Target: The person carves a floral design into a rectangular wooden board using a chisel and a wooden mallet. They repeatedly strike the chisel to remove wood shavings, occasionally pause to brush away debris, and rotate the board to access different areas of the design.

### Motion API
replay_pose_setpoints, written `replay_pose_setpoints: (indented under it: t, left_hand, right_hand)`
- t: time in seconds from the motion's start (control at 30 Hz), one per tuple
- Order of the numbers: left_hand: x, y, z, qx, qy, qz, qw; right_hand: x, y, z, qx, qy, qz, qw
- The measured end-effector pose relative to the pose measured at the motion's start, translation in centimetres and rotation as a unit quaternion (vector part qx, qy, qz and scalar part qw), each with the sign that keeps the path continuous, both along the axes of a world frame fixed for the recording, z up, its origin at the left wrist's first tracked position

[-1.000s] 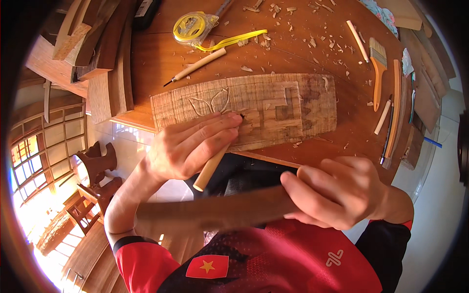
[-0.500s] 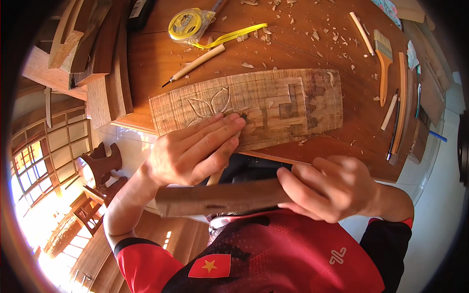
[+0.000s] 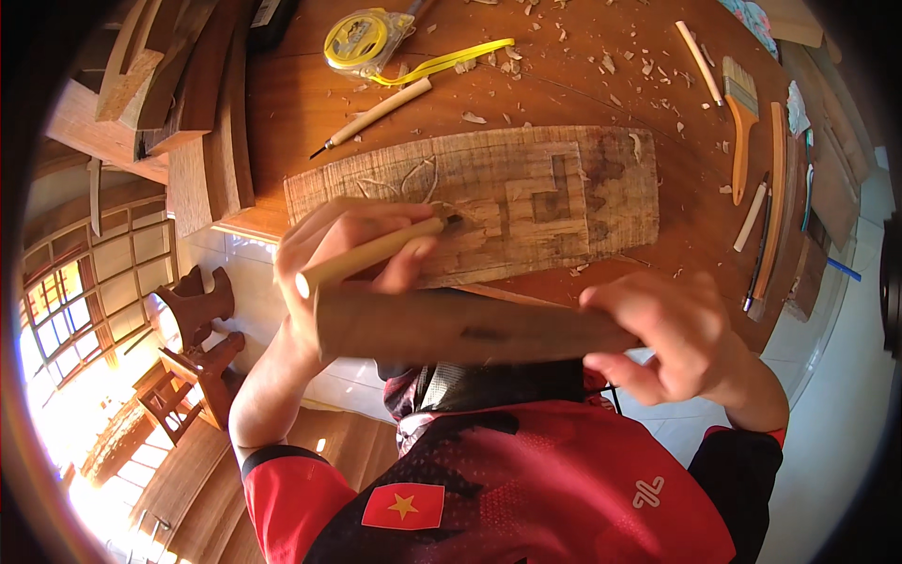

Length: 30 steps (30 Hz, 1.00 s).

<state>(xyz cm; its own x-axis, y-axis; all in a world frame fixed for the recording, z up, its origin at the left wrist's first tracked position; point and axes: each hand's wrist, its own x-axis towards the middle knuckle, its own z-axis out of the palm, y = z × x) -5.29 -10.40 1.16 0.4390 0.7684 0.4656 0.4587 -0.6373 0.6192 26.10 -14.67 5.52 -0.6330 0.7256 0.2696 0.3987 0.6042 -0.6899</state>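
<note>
My left hand (image 3: 338,246) is closed round the pale wooden handle of a carving chisel (image 3: 371,252). The chisel slants, its dark metal end near the middle of a carved wooden board (image 3: 615,202); I cannot tell whether the tip touches. Leaf outlines show on the board's left part, partly behind my hand, and an angular relief is cut on its right part. My right hand (image 3: 662,334) grips one end of a flat dark wooden block (image 3: 470,329), slightly blurred. The block's other end lies close to the chisel's butt and my left wrist.
A yellow tape measure (image 3: 357,39), another carving tool (image 3: 376,115) and scattered shavings lie on the brown table (image 3: 291,85). To the right are a brush (image 3: 740,132), a pale-handled tool (image 3: 697,61) and long wooden strips (image 3: 770,202). Stacked timber (image 3: 202,113) stands at left.
The wooden block has risen toward the board and the chisel. My left hand has turned from lying over the board, and the chisel's handle now shows in its grip.
</note>
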Motion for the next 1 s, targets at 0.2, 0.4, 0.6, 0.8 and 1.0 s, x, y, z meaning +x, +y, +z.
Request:
replay_pose_setpoints:
  t: [0.2,0.4,0.6,0.8,1.0]
  left_hand:
    - [1.5,-0.2,0.6,-0.009,0.014,0.046,0.999]
    - [1.8,0.2,0.6,0.061,0.054,-0.004,0.997]
    - [1.8,-0.2,0.7,0.074,0.055,0.001,0.996]
    - [1.4,-0.7,0.4,0.071,0.049,-0.016,0.996]
    - [1.8,-1.0,0.6,0.034,0.064,0.023,0.997]
  right_hand:
    - [2.3,2.4,1.7,0.000,-0.022,-0.080,0.997]
    - [2.7,3.0,3.3,-0.085,-0.020,-0.158,0.984]
    - [2.2,4.0,3.1,-0.025,-0.026,-0.086,0.996]
    - [1.3,4.3,3.3,-0.018,-0.002,-0.046,0.999]
    - [0.6,4.9,3.6,0.026,-0.010,-0.025,0.999]
